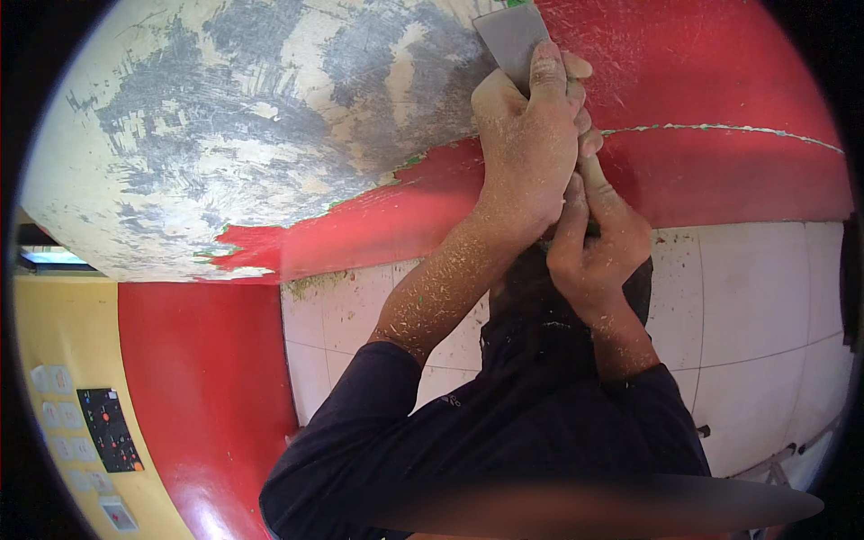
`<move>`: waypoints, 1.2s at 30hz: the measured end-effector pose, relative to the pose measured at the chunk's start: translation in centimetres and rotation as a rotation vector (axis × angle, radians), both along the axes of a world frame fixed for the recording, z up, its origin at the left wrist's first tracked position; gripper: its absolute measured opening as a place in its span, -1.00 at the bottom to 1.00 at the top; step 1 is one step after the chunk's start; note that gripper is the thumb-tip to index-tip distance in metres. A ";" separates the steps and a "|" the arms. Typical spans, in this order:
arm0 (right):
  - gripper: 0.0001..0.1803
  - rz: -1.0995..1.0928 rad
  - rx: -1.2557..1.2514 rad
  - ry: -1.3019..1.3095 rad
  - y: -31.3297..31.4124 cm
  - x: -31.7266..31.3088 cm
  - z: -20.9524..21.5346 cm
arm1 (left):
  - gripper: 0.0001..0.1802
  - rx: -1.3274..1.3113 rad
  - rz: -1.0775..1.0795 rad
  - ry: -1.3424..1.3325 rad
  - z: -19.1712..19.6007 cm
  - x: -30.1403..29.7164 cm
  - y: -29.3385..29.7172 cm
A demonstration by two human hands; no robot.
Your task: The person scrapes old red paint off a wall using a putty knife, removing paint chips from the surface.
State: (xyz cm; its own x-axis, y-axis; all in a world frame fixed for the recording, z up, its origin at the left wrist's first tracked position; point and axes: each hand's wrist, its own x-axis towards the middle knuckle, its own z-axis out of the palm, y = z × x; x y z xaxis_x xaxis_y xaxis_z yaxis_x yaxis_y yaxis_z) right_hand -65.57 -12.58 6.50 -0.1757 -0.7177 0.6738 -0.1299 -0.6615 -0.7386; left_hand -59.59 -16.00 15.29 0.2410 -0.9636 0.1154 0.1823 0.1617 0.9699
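A flat metal paint scraper (pixel 514 40) lies against the wall at the top, its blade near the line between stripped and red paint. My left hand (pixel 529 144) is closed around it, thumb pressed along the base of the blade. Just below, my right hand (pixel 601 236) is closed at the lower end, where the handle is mostly hidden by my fingers. Pale paint flakes dot both forearms. The stripped wall patch (pixel 297 99), grey and cream, spreads to the left of the blade, with ragged green-tinged edges. Red paint (pixel 711 72) covers the wall to the right.
White floor tiles (pixel 747 288) run along the wall's foot, with scattered paint flakes (pixel 319 283) on them. At left, a red and yellow wall (pixel 202 378) carries a dark poster (pixel 110 429) and several pale sheets. Metal legs (pixel 778 468) show at the lower right.
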 end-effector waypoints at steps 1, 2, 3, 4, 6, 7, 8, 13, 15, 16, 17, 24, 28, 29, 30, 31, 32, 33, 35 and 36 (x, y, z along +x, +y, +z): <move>-0.60 -0.012 -0.013 -0.021 0.1 0.1 -0.1 | -0.64 0.001 0.000 0.004 -0.6 0.1 0.3; -0.61 -0.030 -0.029 -0.042 0.0 0.1 -0.1 | -0.65 0.030 0.005 -0.022 -1.8 0.2 0.5; -0.61 -0.031 -0.039 -0.046 0.3 0.0 -0.5 | -0.65 0.051 0.015 -0.057 -2.5 0.6 0.5; -0.62 0.038 0.048 0.017 1.2 -0.5 -1.2 | -0.65 0.041 0.014 -0.061 -3.0 0.8 0.1; -0.63 0.104 0.152 0.089 1.5 -1.2 -0.6 | -0.62 0.009 0.029 0.020 -3.2 0.3 0.3; -0.62 0.099 0.126 0.049 0.8 -1.1 1.1 | -0.62 0.020 0.039 0.019 -2.5 0.4 0.4; -0.62 0.081 0.101 0.019 0.2 -1.1 2.3 | -0.62 -0.074 -0.010 0.029 0.2 -0.1 -0.1; -0.61 0.036 0.012 0.138 0.6 -0.9 0.8 | -0.62 0.064 0.024 -0.026 -2.7 1.0 0.7; -0.60 0.063 0.094 0.110 1.9 -0.8 0.2 | -0.61 0.070 0.010 0.066 -2.0 0.5 1.4; -0.61 0.090 0.139 0.087 1.5 -1.1 0.4 | -0.64 0.057 -0.001 0.073 -1.4 0.2 1.0; -0.61 0.083 0.143 0.088 1.2 -1.1 1.0 | -0.67 0.043 -0.023 0.082 -0.2 0.0 0.5; -0.59 0.001 -0.030 0.008 0.8 -0.3 -2.1 | -0.67 0.147 0.004 -0.008 -3.5 0.3 1.1; -0.59 -0.044 -0.093 -0.077 -0.9 0.0 0.3 | -0.63 -0.111 -0.062 -0.021 0.8 -0.8 -1.3; -0.59 -0.050 -0.049 -0.036 -1.3 -0.5 0.9 | -0.63 -0.112 -0.077 -0.018 0.1 -0.9 -1.1; -0.62 0.028 -0.006 -0.031 -0.7 -0.6 -0.3 | -0.62 -0.058 -0.051 -0.087 -1.5 -0.5 -0.5; -0.62 0.018 -0.026 -0.038 -0.1 -0.4 -1.6 | -0.61 -0.014 -0.013 -0.164 -3.4 0.6 -0.1; -0.61 0.095 0.064 -0.039 1.4 -0.2 -1.9 | -0.60 0.029 0.033 -0.096 -3.8 0.7 0.9; -0.61 0.171 0.154 -0.038 1.9 0.0 -2.2 | -0.60 0.025 0.039 -0.100 -4.0 0.9 0.5; -0.61 0.109 0.087 -0.003 0.7 -0.3 -1.0 | -0.59 -0.034 0.032 0.000 -2.6 0.3 0.3; -0.60 0.086 0.031 -0.033 -0.1 -0.5 0.5 | -0.60 -0.017 0.035 -0.011 -0.2 -0.3 0.0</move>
